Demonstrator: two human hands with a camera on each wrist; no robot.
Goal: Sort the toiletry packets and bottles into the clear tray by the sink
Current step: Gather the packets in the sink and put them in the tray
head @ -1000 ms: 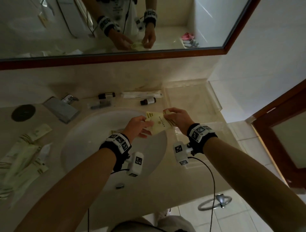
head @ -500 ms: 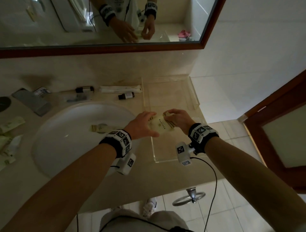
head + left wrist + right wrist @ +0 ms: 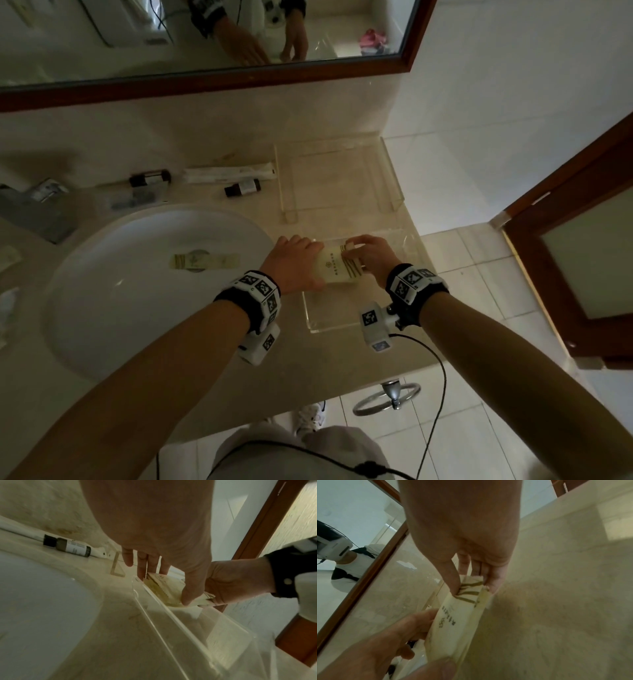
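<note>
Both hands hold a small bundle of cream packets with green stripes (image 3: 337, 266) low inside the near clear tray (image 3: 318, 325), right of the sink. My left hand (image 3: 298, 263) grips the bundle's left end, thumb on the near edge and fingers on the far edge (image 3: 167, 588). My right hand (image 3: 363, 253) pinches the striped end between thumb and fingers (image 3: 473, 588). In the left wrist view the packets (image 3: 164, 586) sit just inside the tray wall (image 3: 171, 626). One more striped packet (image 3: 205, 261) lies in the basin.
A second clear tray (image 3: 390, 178) stands against the back wall. Left of it lie a dark bottle (image 3: 242, 188), a white long packet (image 3: 228, 174) and another dark bottle (image 3: 149, 178). The faucet (image 3: 34, 209) is at far left. The counter edge drops off right of the trays.
Both hands carried the packets from above the basin's right rim rightward and down into the near clear tray. The head view turned to the right.
</note>
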